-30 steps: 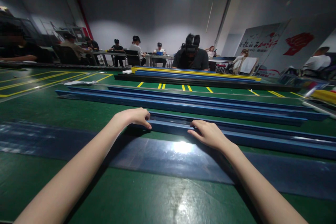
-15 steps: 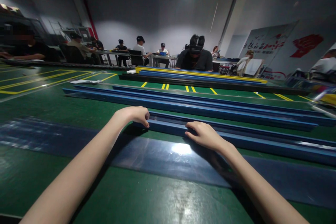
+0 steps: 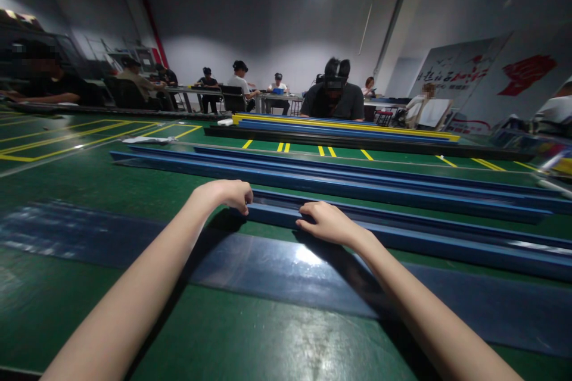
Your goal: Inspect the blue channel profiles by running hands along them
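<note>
A long blue U-shaped channel (image 3: pixel 429 245) lies open side up across the green table. My left hand (image 3: pixel 234 193) is closed around its left end, fingers over the far side and thumb at the front. Farther right, my right hand (image 3: pixel 328 223) pinches the channel's front wall, with its thumb on the near face and fingers hooked over the rim; the fingertips are partly hidden. In front of the channel lies a flat, shiny, bluish clear strip (image 3: pixel 263 265), with both forearms passing above it.
More blue channels (image 3: pixel 313 180) lie parallel behind. Beyond them are a black bar (image 3: pixel 286 138) and a yellow rail (image 3: pixel 344 124). Yellow tape lines mark the green table (image 3: pixel 250 333). A person (image 3: pixel 333 98) in dark clothes sits opposite; others sit at tables farther back.
My right hand has slid left along the channel, closer to my left hand. My left hand stays at the channel's end. The view has shifted very slightly.
</note>
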Motion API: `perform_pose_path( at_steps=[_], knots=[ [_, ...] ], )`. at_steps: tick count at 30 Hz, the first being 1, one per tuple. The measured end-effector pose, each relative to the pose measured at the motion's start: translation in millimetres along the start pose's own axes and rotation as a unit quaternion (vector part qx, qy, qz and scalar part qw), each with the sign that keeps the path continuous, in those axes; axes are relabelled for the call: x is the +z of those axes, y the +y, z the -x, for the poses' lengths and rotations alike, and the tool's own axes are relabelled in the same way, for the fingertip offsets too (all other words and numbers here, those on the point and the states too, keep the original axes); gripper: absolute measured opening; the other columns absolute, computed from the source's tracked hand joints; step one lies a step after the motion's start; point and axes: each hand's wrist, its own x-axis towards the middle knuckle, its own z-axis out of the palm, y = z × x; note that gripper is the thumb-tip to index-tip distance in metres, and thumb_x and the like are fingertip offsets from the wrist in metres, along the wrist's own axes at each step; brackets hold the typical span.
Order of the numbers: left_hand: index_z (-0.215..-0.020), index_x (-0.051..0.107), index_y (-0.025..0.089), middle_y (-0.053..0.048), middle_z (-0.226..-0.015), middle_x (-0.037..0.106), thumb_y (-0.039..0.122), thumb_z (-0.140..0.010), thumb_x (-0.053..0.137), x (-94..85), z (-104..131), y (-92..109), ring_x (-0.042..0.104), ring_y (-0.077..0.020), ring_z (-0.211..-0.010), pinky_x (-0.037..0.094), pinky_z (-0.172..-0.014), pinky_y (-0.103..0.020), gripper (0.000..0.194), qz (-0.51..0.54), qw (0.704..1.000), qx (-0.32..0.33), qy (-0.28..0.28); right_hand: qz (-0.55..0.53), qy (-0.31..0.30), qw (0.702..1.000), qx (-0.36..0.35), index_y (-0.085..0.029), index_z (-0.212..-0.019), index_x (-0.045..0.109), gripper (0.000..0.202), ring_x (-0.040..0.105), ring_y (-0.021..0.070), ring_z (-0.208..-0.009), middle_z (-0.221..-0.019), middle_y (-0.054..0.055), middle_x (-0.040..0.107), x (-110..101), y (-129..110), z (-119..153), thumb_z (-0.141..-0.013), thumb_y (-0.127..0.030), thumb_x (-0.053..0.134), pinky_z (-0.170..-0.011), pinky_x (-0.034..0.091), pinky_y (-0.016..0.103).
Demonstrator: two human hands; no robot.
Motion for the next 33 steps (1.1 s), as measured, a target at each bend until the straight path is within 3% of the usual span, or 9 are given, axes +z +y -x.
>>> perform_pose_path(
  at_steps=[11, 25, 33],
  knots=[
    [-0.089, 0.066, 0.021, -0.002, -0.084, 0.068, 0.014, -0.058, 0.056, -2.6, 4, 2, 0.058, -0.0155, -0.073, 0.039, -0.055, -0.019, 0.034, -0.026, 0.999, -0.019, -0.02, -0.021, -0.007, 1.0, -0.001, -0.017, -0.08, 0.062, 0.029, 0.058, 0.0162, -0.081, -0.088, 0.006, 0.065, 3, -4, -14, -0.083, -0.038, 0.042, -0.064, 0.035, 0.022],
    [-0.094, 0.066, 0.017, -0.005, -0.086, 0.067, 0.016, -0.059, 0.056, -2.9, 3, -1, 0.057, -0.0174, -0.074, 0.039, -0.056, -0.022, 0.036, -0.023, 0.999, -0.032, -0.036, 0.022, 0.001, 0.999, -0.032, -0.017, -0.08, 0.062, 0.031, 0.058, 0.0173, -0.085, -0.091, 0.007, 0.064, 4, -15, -26, -0.083, -0.039, 0.04, -0.065, 0.036, 0.023],
    [-0.096, 0.065, 0.016, -0.007, -0.087, 0.067, 0.007, -0.055, 0.05, -3.3, 5, -1, 0.058, -0.0176, -0.074, 0.039, -0.054, -0.021, 0.044, -0.018, 0.998, -0.05, -0.042, 0.005, -0.01, 0.999, -0.035, -0.016, -0.086, 0.063, 0.03, 0.056, 0.0167, -0.091, -0.096, 0.008, 0.064, 5, -20, -34, -0.083, -0.037, 0.042, -0.071, 0.037, 0.022]
  ],
)
